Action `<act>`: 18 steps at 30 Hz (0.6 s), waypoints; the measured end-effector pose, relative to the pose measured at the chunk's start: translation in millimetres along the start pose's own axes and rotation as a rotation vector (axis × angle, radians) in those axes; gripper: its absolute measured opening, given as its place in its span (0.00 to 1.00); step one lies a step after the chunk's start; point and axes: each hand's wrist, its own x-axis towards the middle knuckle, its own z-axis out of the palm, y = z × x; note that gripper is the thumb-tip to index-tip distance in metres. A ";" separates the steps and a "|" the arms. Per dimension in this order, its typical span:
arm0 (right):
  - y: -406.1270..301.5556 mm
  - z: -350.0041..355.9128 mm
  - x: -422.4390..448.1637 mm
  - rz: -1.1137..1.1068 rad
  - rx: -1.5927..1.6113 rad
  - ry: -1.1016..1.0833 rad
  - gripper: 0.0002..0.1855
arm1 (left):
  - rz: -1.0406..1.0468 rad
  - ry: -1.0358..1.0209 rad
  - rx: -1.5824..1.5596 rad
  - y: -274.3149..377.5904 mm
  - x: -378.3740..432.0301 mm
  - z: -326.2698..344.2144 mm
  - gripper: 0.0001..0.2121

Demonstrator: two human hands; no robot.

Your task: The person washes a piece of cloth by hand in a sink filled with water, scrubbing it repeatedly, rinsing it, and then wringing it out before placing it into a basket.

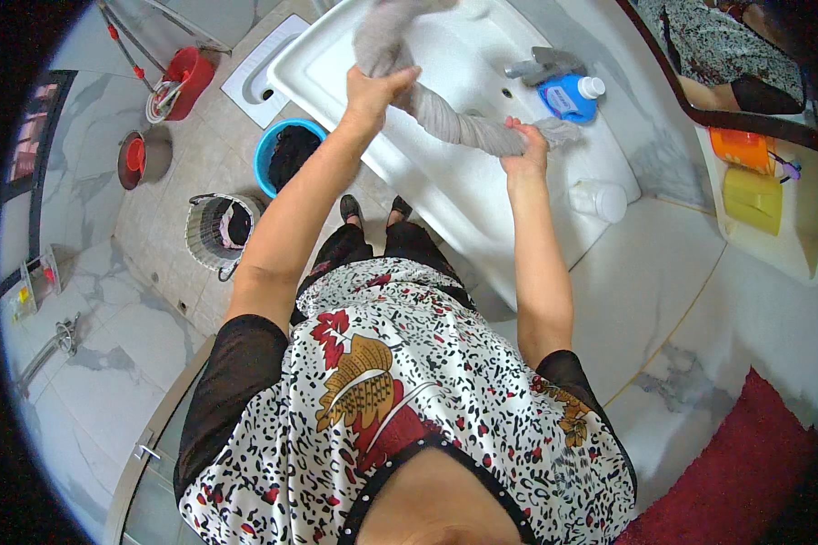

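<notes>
A twisted grey cloth (457,126) is stretched between my two hands above a white sink (443,191). My left hand (375,95) grips it near the sink's far left part, and a thick bunch of the cloth rises past that hand to the top edge of the view. My right hand (526,146) is closed round the other end, with a short loose tail sticking out to the right. Beyond my right hand, a metal faucet (542,66) and a blue bottle with a white cap (569,97) stand at the sink's back. A clear jar with a white lid (598,199) is on the ledge.
On the tiled floor at left are a blue basin (266,160) with dark cloth, a wicker-like basket (201,231) with clothes, a metal bucket (155,155) and a red mop bucket (198,78). A dark-framed mirror (722,119) hangs at upper right. A red towel (736,456) is at lower right.
</notes>
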 end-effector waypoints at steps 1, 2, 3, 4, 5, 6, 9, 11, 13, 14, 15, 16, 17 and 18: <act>-3.3 2.5 -4.0 -0.054 0.059 -0.036 0.12 | -0.028 0.007 -0.119 4.4 3.6 2.2 0.14; -6.7 4.2 -8.5 -0.059 0.062 -0.032 0.12 | -0.127 0.053 -0.189 7.7 4.0 4.2 0.11; -7.2 12.4 -18.5 -0.095 0.012 -0.117 0.13 | -0.123 0.058 -0.190 6.4 7.5 0.9 0.11; -6.8 21.8 -29.9 -0.127 -0.038 -0.203 0.13 | -0.119 0.075 -0.232 2.7 14.7 -5.0 0.10; -7.9 30.9 -42.0 -0.118 -0.040 -0.209 0.13 | -0.114 0.092 -0.275 -1.3 20.8 -10.8 0.08; -12.2 40.4 -56.2 -0.233 -0.150 -0.304 0.13 | -0.154 0.078 -0.309 -3.6 23.6 -10.3 0.07; -23.7 61.3 -81.2 -0.411 -0.339 -0.486 0.14 | -0.237 0.071 -0.344 -2.3 28.8 -1.7 0.09; -28.8 73.4 -93.9 -0.465 -0.429 -0.581 0.15 | -0.285 0.065 -0.360 -6.5 38.5 3.2 0.08; -32.0 83.5 -105.8 -0.530 -0.578 -0.745 0.16 | -0.335 0.060 -0.374 -7.6 46.3 8.7 0.07; -32.0 88.8 -113.8 -0.528 -0.578 -0.748 0.16 | -0.350 0.003 -0.409 -5.3 49.8 11.1 0.07; -32.0 94.5 -123.4 -0.551 -0.609 -0.832 0.16 | -0.363 -0.056 -0.446 -2.9 54.0 13.6 0.07; -32.0 96.8 -130.0 -0.573 -0.640 -0.918 0.16 | -0.362 -0.088 -0.453 -0.1 58.8 16.1 0.07; -32.6 96.3 -133.2 -0.572 -0.641 -0.922 0.16 | -0.359 -0.086 -0.454 1.9 61.2 17.8 0.07; -35.4 94.3 -135.6 -0.601 -0.746 -0.932 0.16 | -0.374 -0.140 -0.473 7.9 63.2 24.3 0.07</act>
